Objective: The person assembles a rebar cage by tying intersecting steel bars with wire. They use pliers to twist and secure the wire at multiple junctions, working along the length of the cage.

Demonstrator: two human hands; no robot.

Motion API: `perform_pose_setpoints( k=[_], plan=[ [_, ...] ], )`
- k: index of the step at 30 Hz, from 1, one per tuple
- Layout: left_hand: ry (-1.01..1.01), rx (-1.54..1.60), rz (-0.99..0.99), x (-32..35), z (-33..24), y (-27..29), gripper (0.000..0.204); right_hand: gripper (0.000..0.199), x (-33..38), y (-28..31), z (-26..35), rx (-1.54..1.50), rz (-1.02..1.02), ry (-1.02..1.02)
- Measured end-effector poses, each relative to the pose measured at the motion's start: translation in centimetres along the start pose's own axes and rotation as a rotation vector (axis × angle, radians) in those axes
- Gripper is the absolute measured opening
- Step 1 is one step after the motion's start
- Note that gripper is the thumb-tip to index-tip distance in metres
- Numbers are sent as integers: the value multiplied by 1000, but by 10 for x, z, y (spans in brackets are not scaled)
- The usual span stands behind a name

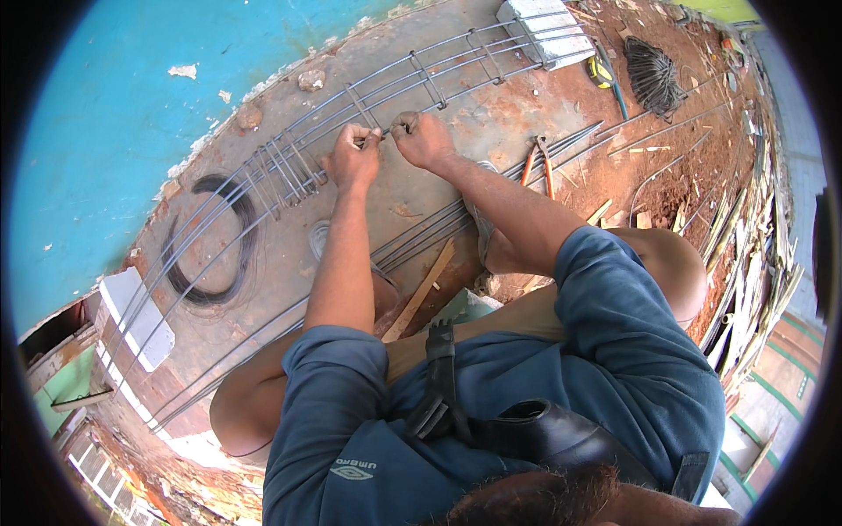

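The steel cage [427,77] lies above the floor [526,116]. Spaced stirrups [485,58] look done; the bunched stirrups [282,169] seem not yet spread. At the cage, left hand [354,158] and right hand [423,141] pinch closed; on what, I cannot tell.

This location is serving as a building construction site. A chipped, bright-blue painted wall [158,114] is bordering a stained grey concrete floor [509,118], and reddish-brown bare soil [680,202] is lying alongside. A long cage of grey steel bars with rectangular ties [285,167] is extending over two white rectangular blocks [544,31]. A round coil of thin dark wire [248,221], orange-handled metal pincers [549,180] and a yellow-and-black tape measure [600,73] are lying nearby. Pale split wooden strips [754,272] are forming a pile at right.
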State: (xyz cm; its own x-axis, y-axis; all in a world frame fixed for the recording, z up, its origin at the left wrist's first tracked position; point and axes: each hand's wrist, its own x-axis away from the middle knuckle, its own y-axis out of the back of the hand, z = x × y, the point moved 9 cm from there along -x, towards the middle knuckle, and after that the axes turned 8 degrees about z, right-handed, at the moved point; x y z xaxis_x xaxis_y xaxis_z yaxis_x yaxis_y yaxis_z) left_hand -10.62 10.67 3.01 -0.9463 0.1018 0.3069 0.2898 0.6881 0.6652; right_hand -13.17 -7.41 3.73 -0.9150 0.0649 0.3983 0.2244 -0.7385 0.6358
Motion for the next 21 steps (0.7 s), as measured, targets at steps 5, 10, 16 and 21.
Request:
perform_pose_setpoints(
  k=[5,10,16,21],
  plan=[
    [-30,-34,-26,2,-1,0,26,32,-25,12,15,213,94,-57],
    [-129,-63,-75,3,-2,-1,26,38,-45,0,34,556,159,19],
    [-101,-51,3,2,4,-6,24,39,-45,-13,43,606,126,61],
    [-198,-3,-93,0,7,-11,22,34,-44,-24,23,559,44,162]
  ],
)
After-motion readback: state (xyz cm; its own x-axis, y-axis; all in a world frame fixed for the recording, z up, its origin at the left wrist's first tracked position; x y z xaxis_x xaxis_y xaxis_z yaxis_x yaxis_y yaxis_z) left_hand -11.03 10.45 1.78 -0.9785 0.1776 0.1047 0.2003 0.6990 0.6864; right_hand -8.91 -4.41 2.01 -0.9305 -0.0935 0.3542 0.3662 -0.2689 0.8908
